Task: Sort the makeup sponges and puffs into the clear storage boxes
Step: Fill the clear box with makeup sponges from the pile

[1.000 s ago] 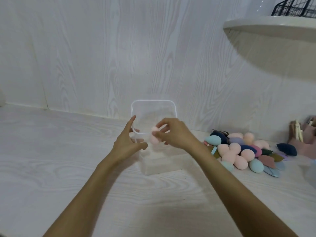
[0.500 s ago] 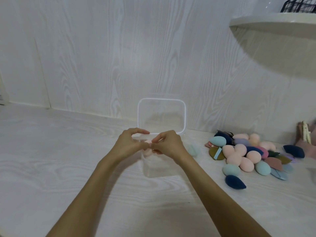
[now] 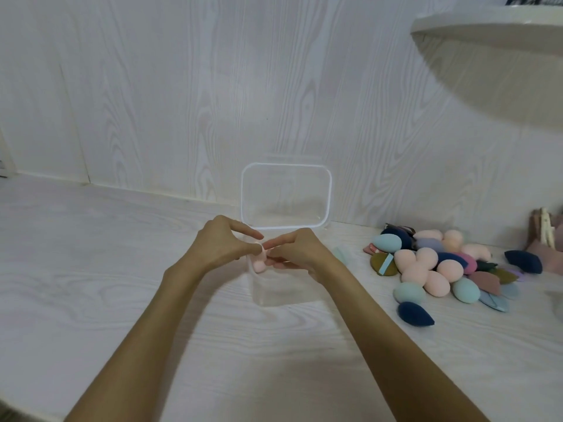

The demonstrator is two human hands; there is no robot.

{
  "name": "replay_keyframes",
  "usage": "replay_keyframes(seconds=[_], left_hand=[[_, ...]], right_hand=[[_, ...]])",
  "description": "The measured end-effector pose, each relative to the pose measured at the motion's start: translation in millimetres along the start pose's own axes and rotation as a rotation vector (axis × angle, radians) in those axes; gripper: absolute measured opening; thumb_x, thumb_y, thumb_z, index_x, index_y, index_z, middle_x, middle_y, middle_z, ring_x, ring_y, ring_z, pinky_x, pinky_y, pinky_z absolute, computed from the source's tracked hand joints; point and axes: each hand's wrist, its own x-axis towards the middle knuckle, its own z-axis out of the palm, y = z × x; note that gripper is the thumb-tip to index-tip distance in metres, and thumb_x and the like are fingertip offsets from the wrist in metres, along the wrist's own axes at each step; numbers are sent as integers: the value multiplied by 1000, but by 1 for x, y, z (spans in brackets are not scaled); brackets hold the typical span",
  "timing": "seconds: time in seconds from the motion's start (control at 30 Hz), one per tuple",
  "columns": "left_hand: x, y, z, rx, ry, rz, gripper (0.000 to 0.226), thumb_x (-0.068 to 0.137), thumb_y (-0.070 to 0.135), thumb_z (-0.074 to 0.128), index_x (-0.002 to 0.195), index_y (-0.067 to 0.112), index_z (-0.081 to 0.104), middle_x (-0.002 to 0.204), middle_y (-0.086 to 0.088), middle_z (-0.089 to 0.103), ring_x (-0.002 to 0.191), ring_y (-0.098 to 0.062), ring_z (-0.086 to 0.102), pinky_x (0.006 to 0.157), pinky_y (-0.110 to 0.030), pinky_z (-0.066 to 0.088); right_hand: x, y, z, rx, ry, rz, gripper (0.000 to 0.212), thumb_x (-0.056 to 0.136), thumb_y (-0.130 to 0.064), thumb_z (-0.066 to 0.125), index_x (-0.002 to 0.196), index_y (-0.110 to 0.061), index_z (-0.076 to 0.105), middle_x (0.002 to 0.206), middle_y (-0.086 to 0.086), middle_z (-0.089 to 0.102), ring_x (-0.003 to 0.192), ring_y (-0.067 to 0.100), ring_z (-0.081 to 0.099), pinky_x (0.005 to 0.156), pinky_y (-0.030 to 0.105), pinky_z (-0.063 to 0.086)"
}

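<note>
Whitewashed wood-grain table (image 3: 91, 269) meets a matching panelled wall. Near the table's back edge, at its middle, sits a clear rectangular plastic storage box (image 3: 283, 287), its hinged clear lid (image 3: 286, 196) standing upright against the wall. Both hands meet over the box's left rim. The left hand (image 3: 219, 248) and right hand (image 3: 298, 254) have their fingers curled, together pinching a small pale pink makeup sponge (image 3: 259, 263) just inside the box. Toward the table's right edge lies a loose pile of egg-shaped sponges and flat puffs (image 3: 441, 266) in peach, teal, navy, olive and mauve. One navy teardrop sponge (image 3: 414, 313) lies at the pile's near edge.
</note>
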Motion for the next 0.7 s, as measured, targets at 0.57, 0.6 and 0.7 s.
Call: replay_keyframes(seconds=[0.57, 0.6, 0.7], left_hand=[[-1, -2, 6, 21, 51, -13, 14, 71, 22, 73, 79, 33, 76, 103, 12, 70, 94, -14, 64, 86, -28, 50], [0, -4, 6, 11, 45, -16, 14, 71, 21, 72, 78, 33, 76, 102, 12, 70, 93, -14, 64, 84, -27, 50], [0, -4, 7, -45, 24, -21, 15, 71, 18, 72, 76, 32, 76, 103, 10, 70, 93, -13, 64, 80, -24, 48]], right_hand=[[-1, 25, -115, -332, 457, -181, 32, 90, 6, 45, 108, -14, 61, 111, 5, 66, 104, 22, 61, 85, 36, 50], [4, 34, -117, -449, 281, -171, 38, 87, 7, 48, 114, -15, 61, 120, 3, 62, 114, 20, 56, 92, 34, 47], [13, 49, -115, -728, -116, -168, 49, 83, -5, 64, 125, -29, 57, 132, -5, 55, 121, 16, 51, 105, 34, 39]])
